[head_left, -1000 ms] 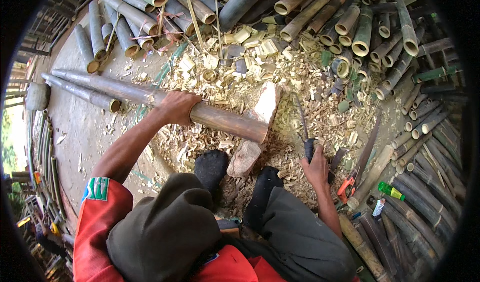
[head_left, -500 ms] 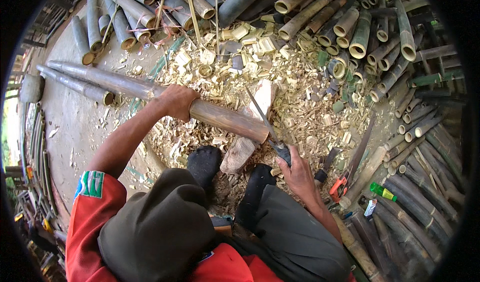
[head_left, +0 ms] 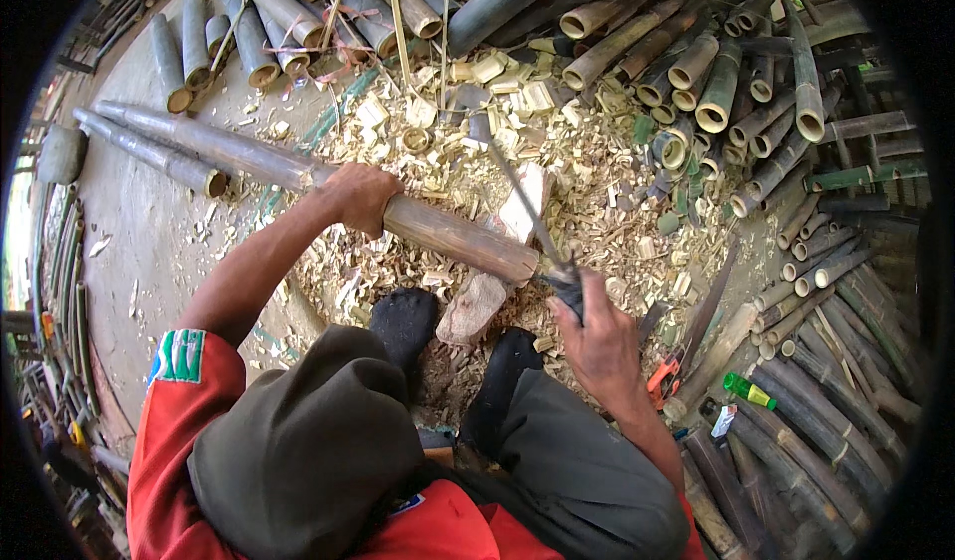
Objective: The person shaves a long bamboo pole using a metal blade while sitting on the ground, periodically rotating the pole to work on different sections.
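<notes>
My left hand (head_left: 360,199) is wrapped over a long dark bamboo pole (head_left: 458,239) that slants from the far left down toward my feet. The pole's near end lies across a pale wooden block (head_left: 473,308). In my right hand (head_left: 600,346) is the dark handle of a machete (head_left: 530,210), its narrow blade pointing up and away. The blade is slightly blurred and stands right by the pole's near end; whether it touches the bamboo I cannot tell. My dark-socked feet (head_left: 403,323) are on either side of the block.
Wood chips (head_left: 637,242) cover the floor around the block. Cut bamboo tubes (head_left: 716,93) are piled at the back and down the right side. A saw with an orange handle (head_left: 664,376) and a green bottle (head_left: 749,391) lie to the right. A second pole (head_left: 154,152) is at the left.
My right hand and the machete have risen slightly and moved a little right, the blade tilting further back. The left hand keeps its hold on the pole. The whole view has shifted a bit.
</notes>
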### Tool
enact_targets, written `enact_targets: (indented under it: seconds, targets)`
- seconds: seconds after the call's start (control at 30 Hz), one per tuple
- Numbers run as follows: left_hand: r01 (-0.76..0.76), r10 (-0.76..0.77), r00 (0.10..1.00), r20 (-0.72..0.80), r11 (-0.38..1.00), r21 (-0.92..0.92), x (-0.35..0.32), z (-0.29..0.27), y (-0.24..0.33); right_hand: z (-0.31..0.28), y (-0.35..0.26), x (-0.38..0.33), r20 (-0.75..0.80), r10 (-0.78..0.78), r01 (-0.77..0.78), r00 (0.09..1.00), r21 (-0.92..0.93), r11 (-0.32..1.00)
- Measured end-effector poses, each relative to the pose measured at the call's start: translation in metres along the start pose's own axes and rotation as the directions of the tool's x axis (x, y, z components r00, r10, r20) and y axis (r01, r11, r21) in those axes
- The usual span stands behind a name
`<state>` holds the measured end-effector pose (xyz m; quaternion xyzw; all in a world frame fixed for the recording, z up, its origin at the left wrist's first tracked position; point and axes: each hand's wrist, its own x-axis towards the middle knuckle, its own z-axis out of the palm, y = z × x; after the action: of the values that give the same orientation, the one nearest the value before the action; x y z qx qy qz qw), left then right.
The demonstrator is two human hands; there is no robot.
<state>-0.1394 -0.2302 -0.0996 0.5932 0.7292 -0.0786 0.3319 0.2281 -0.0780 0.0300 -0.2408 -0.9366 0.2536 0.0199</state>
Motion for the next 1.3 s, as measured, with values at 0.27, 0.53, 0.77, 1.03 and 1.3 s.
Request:
enact_targets:
  seconds: [0.27,0.53,0.77,1.03,1.3]
  targets:
    - [-0.043,0.042,0.999,-0.021,0.997,-0.058,0.000,0.001,0.008,0.047,0.063,-0.015,0.256,0.316,-0.262,0.914,-0.225,0.939]
    - [0.025,0.022,0.956,-0.293,0.987,0.156,-0.016,0.005,0.015,0.064,0.075,-0.067,-0.051,0.709,-0.706,0.703,0.068,0.705]
    - [-0.023,-0.405,0.701,-0.587,0.810,-0.586,-0.127,0.017,0.014,0.117,0.110,-0.172,-0.332,0.809,-0.820,0.485,0.149,0.552]
    - [0.146,-0.641,0.667,-0.380,0.612,-0.777,-0.324,0.034,0.035,0.041,0.096,-0.307,-0.547,0.804,-0.665,0.234,0.513,0.543]
    - [0.390,-0.247,0.921,0.301,0.589,-0.708,-0.455,0.031,0.152,-0.081,-0.102,-0.299,-0.208,0.842,-0.724,0.497,0.436,0.535]
